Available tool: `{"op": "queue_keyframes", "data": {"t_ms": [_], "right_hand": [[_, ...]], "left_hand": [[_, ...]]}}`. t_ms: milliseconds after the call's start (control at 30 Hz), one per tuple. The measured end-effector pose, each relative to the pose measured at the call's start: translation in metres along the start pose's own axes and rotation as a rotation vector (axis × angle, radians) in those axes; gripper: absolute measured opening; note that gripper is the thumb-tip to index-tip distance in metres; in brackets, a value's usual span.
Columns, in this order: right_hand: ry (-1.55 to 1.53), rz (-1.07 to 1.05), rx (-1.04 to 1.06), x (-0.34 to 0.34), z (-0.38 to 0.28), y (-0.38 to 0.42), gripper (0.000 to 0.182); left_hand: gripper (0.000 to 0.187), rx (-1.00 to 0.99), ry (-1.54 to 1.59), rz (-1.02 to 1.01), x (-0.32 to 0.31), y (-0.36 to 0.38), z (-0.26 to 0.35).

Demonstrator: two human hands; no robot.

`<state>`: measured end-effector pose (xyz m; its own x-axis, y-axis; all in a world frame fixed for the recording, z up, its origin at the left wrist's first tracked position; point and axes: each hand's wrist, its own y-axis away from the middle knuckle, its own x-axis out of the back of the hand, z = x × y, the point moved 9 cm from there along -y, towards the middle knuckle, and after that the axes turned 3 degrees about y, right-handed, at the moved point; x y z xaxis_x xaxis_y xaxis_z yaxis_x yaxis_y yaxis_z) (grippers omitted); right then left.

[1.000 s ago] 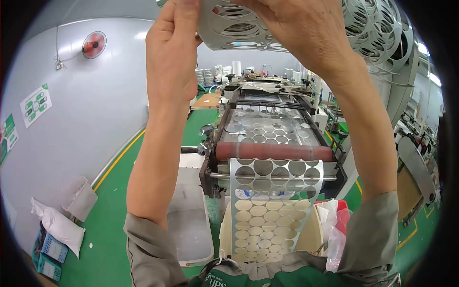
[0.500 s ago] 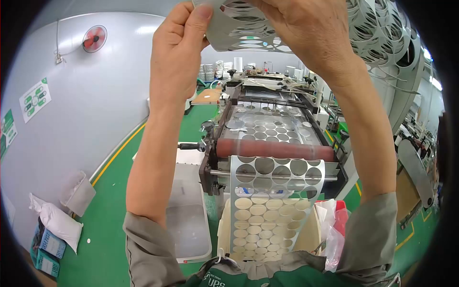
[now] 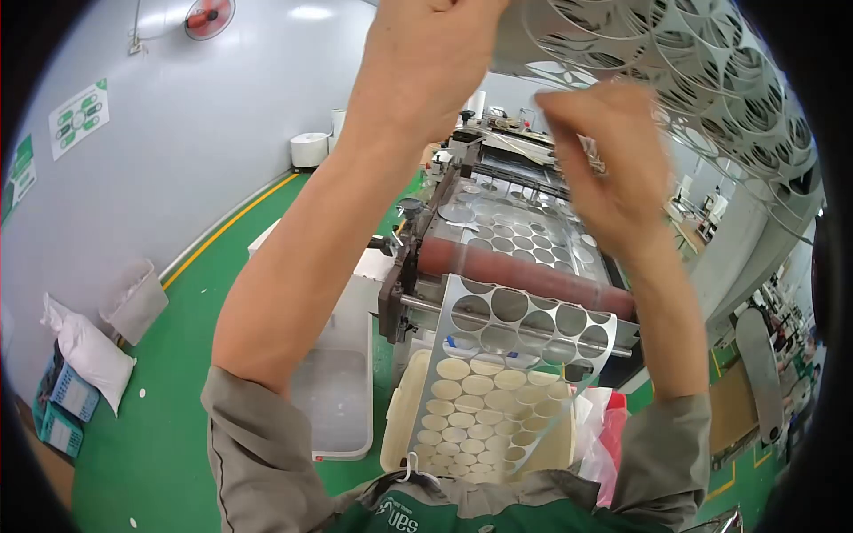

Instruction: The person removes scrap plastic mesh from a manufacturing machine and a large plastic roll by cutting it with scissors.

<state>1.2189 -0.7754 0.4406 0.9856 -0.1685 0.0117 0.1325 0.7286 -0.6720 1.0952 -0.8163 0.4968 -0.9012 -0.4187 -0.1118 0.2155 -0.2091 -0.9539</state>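
Note:
At the top edge, my left hand [image 3: 435, 67] is closed on a silvery sheet punched with round holes; its fingertips are cut off by the frame. This punched sheet [image 3: 582, 44] stretches right into a thick roll of waste web [image 3: 711, 84]. My right hand [image 3: 622, 169] is raised just below the sheet, blurred, with thumb and forefinger tips together; anything between them cannot be made out. Below, another punched web [image 3: 444, 342] hangs from the machine's red-brown roller [image 3: 524, 275] into a cream bin [image 3: 404, 409].
The machine bed [image 3: 524, 222] carries rows of round cut discs. On the left are a grey lidded tub [image 3: 333, 400], a white sack [image 3: 93, 355], blue crates [image 3: 67, 404] and a waste bin [image 3: 138, 302]. Red and clear plastic bags [image 3: 600, 435] lie right of the cream bin.
My right hand has come off the sheet and moved down. My left hand has shifted right and up, still at the sheet. The view has turned slightly.

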Motion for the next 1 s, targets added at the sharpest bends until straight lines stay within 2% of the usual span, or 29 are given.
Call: {"op": "queue_keyframes", "data": {"t_ms": [33,67,100,167,233,300,333,400,433,500,633,667,733,833,900,1000], "right_hand": [[-0.185,-0.058,-0.254,-0.028,0.014,0.02,0.019],[-0.233,-0.282,-0.45,-0.064,0.021,0.047,0.019],[-0.357,-0.364,-0.609,-0.098,0.026,0.081,0.019],[-0.574,-0.613,-0.8,-0.175,0.025,0.158,0.023],[-0.855,-0.809,-1.271,-0.234,0.008,0.245,0.028],[-0.94,-0.909,-1.479,-0.265,-0.008,0.276,0.031],[-0.999,-0.864,-1.612,-0.281,-0.016,0.292,0.028],[-1.119,-0.907,-1.826,-0.323,-0.032,0.328,0.036],[-1.127,-0.898,-1.813,-0.339,-0.033,0.331,0.036],[-1.247,-1.04,-2.041,-0.359,-0.056,0.348,0.045],[-1.533,-1.011,-2.125,-0.383,-0.074,0.352,0.05],[-1.535,-1.008,-2.129,-0.389,-0.076,0.355,0.05],[-1.4,-0.983,-2.312,-0.399,-0.078,0.374,0.048],[-1.721,-0.81,-2.276,-0.417,-0.079,0.369,0.044],[-1.637,-0.816,-2.348,-0.421,-0.08,0.375,0.036],[-1.588,-0.795,-2.265,-0.424,-0.07,0.369,0.028]], "left_hand": [[0.016,0.04,0.066,-0.007,-0.003,0.001,0.0],[0.017,0.043,0.035,-0.023,0.0,0.0,0.001],[0.018,0.057,0.028,-0.037,0.001,0.0,0.0],[0.019,0.094,0.039,-0.067,0.003,-0.001,-0.006],[0.02,0.064,-0.003,-0.095,0.009,-0.003,-0.007],[0.022,0.12,-0.078,-0.104,0.008,-0.001,-0.002],[0.023,0.158,-0.132,-0.102,0.008,0.0,0.002],[0.024,0.176,-0.153,-0.117,0.007,0.0,0.004],[0.024,0.157,-0.119,-0.133,0.006,-0.002,0.003],[0.025,0.169,-0.043,-0.152,0.005,-0.001,-0.001],[0.027,0.226,-0.037,-0.154,0.008,0.0,-0.008],[0.027,0.247,-0.051,-0.155,0.009,0.0,-0.011],[0.024,0.204,0.021,-0.179,0.009,-0.002,-0.02],[0.023,0.046,-0.106,-0.085,0.012,0.0,-0.005],[0.023,0.061,-0.066,-0.086,0.012,0.0,-0.007],[0.024,0.079,-0.005,-0.076,0.012,0.001,-0.007]]}}
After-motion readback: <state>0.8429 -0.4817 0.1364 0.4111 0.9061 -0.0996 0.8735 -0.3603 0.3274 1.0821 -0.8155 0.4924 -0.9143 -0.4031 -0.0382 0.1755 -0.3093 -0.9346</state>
